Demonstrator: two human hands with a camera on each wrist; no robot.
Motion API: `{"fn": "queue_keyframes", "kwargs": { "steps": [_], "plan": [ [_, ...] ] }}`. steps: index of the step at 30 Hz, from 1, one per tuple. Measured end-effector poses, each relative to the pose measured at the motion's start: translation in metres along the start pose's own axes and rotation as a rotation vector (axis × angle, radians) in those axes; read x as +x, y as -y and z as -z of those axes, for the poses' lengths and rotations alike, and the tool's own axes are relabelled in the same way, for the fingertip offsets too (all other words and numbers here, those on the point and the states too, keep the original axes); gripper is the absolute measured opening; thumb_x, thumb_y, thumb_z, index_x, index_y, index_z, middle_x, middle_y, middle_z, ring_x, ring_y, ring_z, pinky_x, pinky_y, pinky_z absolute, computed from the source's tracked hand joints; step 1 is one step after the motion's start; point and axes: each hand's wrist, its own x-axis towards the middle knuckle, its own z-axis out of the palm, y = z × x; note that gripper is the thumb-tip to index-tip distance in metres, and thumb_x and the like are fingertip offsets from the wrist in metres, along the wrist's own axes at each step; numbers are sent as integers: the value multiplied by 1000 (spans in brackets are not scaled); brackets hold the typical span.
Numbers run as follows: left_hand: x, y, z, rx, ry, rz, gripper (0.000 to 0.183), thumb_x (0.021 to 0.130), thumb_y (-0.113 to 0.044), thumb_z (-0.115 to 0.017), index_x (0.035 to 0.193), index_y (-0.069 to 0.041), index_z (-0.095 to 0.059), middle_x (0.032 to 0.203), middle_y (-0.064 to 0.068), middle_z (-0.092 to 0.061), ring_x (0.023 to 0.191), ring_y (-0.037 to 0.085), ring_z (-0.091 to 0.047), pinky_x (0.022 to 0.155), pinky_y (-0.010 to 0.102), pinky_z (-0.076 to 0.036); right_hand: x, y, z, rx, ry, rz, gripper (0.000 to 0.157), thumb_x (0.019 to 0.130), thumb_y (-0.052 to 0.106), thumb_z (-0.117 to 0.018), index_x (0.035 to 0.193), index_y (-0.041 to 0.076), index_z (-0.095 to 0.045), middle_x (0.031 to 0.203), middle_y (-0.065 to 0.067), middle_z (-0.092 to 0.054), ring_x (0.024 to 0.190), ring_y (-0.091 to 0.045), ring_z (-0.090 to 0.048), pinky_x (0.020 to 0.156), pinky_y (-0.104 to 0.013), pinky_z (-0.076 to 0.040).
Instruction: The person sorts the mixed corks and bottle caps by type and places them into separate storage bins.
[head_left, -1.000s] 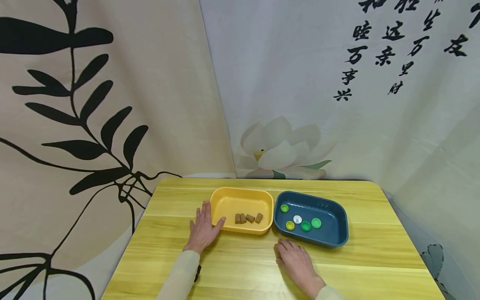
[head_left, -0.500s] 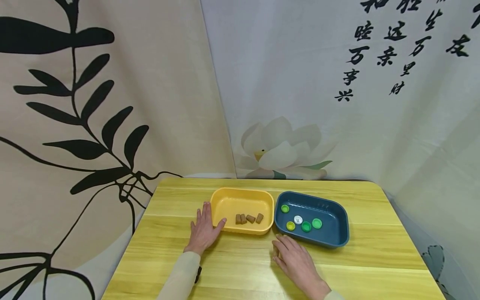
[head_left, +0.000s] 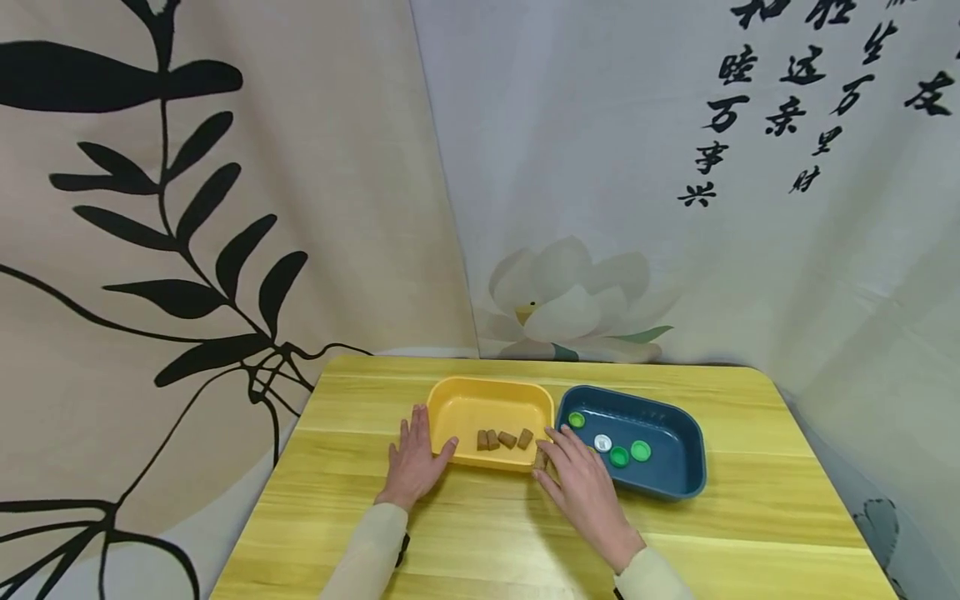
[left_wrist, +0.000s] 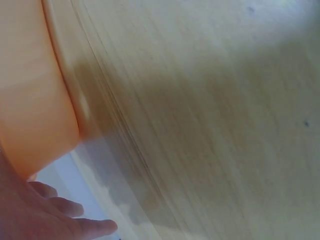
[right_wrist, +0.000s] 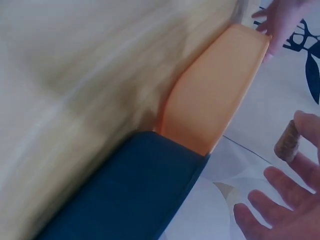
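My right hand (head_left: 588, 485) pinches a brown cork (right_wrist: 287, 141) between thumb and index finger, the other fingers loosely spread in the right wrist view. It is over the front right corner of a yellow tray (head_left: 480, 386), beside the blue tray's left end. Several corks (head_left: 507, 439) lie in a row near the front of the yellow tray. My left hand (head_left: 414, 465) rests against that tray's left side, fingers straight and thumb along the front rim. In the left wrist view its fingers (left_wrist: 65, 206) show beyond the tray's orange-looking wall.
A dark blue tray (head_left: 678, 417) stands right next to the yellow one. It holds several bottle caps, among them a white cap (head_left: 602, 443) and green caps (head_left: 641, 451); my right hand partly covers a yellow one. Printed curtains (head_left: 360, 167) hang behind the wooden table (head_left: 480, 550).
My right hand has lifted off the table in front of the blue tray and moved up and left to the yellow tray's corner; the cork now shows in it. My left hand stays at the tray.
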Motion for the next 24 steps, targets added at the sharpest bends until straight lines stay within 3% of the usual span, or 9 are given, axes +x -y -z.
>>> {"fn": "queue_keyframes", "kwargs": {
  "steps": [10,24],
  "plan": [
    [1,-1,-2,1,-6,-5,98,102,-66,-44,166,-2,-7,172,18,-8,155,48,-13,114,77,-18,39,-1,-20,3,-36,-8,43,92,28,-81,129,9,-69,145,-14,-60,137,-42,-51,97,-66,-50],
    [1,2,-2,8,-7,-5,99,102,-68,-41,166,-2,-7,172,19,-8,154,48,-15,113,78,-20,84,-3,-51,28,39,-109,43,96,32,-76,131,8,-69,140,-14,-63,137,-39,-51,102,-63,-48]
  ]
}}
